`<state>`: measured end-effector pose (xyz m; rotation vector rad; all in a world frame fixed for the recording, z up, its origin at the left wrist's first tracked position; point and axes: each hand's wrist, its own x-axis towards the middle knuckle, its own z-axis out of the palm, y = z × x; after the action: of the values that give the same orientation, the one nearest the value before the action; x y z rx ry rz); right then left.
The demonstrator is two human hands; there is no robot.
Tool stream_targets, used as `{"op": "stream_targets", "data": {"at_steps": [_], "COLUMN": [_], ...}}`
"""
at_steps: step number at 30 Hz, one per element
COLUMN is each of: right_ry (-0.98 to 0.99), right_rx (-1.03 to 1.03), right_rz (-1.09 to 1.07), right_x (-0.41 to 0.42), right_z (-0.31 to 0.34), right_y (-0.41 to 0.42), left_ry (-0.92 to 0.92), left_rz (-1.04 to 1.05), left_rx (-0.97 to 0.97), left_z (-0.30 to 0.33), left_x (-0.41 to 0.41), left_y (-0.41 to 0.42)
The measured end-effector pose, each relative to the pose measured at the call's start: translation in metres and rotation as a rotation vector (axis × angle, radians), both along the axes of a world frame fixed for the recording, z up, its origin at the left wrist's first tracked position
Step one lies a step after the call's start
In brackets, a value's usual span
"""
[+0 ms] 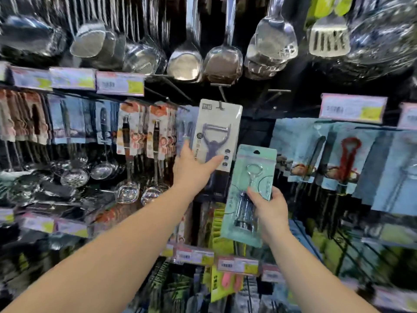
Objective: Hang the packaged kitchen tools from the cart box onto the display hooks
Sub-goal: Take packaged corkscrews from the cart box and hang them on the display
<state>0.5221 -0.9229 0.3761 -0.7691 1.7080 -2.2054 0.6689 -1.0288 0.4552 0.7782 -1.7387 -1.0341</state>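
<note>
A white carded peeler pack (pixel 218 132) hangs at the display's centre, its top hole on a black hook (pixel 222 96). My left hand (pixel 194 168) holds the pack's lower left, thumb across the front and fingers behind the card. My right hand (pixel 268 208) grips a mint-green pack (pixel 250 190) with a metal corkscrew-style opener inside, held upright just right of and below the peeler pack, apart from any hook. The cart box is out of view.
Steel ladles and spatulas (pixel 223 59) hang above. Blue carded tools (pixel 338 159) fill hooks at right, orange-and-white packs (pixel 144 132) at left. Bare black hooks (pixel 275 93) stick out right of the peeler's hook. Price-tag rails (pixel 352 108) run across the shelves.
</note>
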Motion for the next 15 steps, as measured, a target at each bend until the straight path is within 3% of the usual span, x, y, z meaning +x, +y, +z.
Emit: {"op": "stream_targets", "data": {"at_steps": [2,5,8,11,15], "right_ry": [0.068,0.176,0.248,0.307,0.346], "right_rx": [0.000,-0.017,-0.051,-0.068,-0.109], "right_rz": [-0.044,-0.116,-0.150,-0.126,-0.116], "right_x": [0.001,0.003,0.005,0.011,0.018], "right_z": [0.008,0.028,0.045,0.053,0.059], "right_y": [0.007,0.022,0.035,0.039,0.041], "left_ry": [-0.079,0.012,0.053,0.026,0.107], "left_rz": [0.169,0.242,0.062,-0.235,-0.407], "left_rx": [-0.143,-0.310,-0.326,-0.193,-0.137], "left_z": [-0.006,-0.011,-0.010,-0.006,-0.006], "left_x": [-0.001,-0.004,-0.015,-0.028,-0.041], "left_y": [0.002,0.014,0.027,0.039,0.052]}}
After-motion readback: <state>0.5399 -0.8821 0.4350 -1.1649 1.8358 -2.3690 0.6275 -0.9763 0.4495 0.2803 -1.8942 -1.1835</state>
